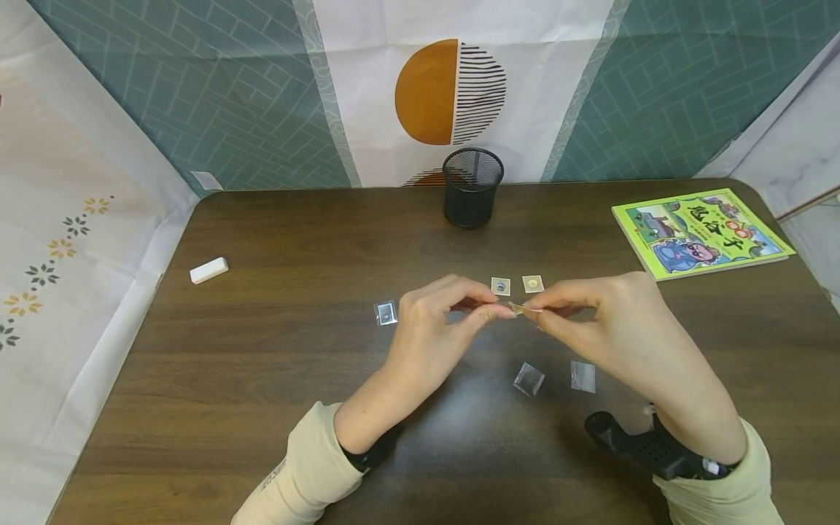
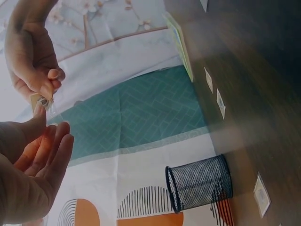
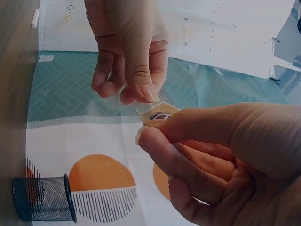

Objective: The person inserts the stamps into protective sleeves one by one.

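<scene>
Above the table (image 1: pixel 262 343), a small card (image 3: pixel 160 115) sits pinched by the right hand (image 1: pixel 607 313); the left hand (image 1: pixel 434 319) pinches clear plastic (image 3: pixel 143 108) at its edge. Judged best: light pressure, both pieces aligned, one slow, straight slide.

I pinch a small, tilted tan card (image 3: pixel 158 114) with a dark printed picture, clear plastic (image 3: pixel 144 108) at its edge, nearer me than the black mesh cup (image 1: pixel 469 204).

Gap between mesh cup (image 1: pixel 471 197) and book (image 1: pixel 705 235); right hand (image 1: pixel 610 313) blocks near side.
</scene>
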Available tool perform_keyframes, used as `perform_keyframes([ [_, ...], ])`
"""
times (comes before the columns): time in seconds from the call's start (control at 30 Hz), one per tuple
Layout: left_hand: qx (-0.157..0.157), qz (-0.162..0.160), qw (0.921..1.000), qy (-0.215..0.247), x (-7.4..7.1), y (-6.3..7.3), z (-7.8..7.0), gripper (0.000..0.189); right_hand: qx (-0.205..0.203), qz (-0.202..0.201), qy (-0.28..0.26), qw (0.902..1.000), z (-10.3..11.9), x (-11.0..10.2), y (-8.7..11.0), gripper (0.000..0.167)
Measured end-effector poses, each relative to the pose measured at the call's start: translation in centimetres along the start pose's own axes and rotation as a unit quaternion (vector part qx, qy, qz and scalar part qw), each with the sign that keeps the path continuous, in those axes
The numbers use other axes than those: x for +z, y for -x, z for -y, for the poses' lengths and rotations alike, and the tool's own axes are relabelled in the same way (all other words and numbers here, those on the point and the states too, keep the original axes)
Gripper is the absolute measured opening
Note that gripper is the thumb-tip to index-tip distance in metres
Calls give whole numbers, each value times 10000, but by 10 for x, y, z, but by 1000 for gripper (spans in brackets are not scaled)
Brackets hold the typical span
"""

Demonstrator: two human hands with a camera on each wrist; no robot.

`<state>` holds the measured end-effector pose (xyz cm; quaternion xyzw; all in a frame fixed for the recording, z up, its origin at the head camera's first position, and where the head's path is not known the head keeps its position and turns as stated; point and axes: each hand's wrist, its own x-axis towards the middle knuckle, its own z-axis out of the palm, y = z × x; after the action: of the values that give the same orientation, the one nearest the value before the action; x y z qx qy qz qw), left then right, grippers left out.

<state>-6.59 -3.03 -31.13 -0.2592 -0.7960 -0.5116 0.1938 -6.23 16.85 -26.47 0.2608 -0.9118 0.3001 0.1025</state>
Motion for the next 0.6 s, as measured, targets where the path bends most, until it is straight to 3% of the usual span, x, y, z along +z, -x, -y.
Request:
perform_keyframes([
  [0.2,470,366,9970,-490,-1,2,3,26,-173,-6,38,9998,-2,2,-2,17],
  [0.3,541,486,9953,-637,-1,2,3,23,-371,-15,2,9993,-3,3,-4,19],
  [0.6,-1,846,9964,-67,-1,-1,0,10,-875,359,-366,9949,-11,0,-4,29],
])
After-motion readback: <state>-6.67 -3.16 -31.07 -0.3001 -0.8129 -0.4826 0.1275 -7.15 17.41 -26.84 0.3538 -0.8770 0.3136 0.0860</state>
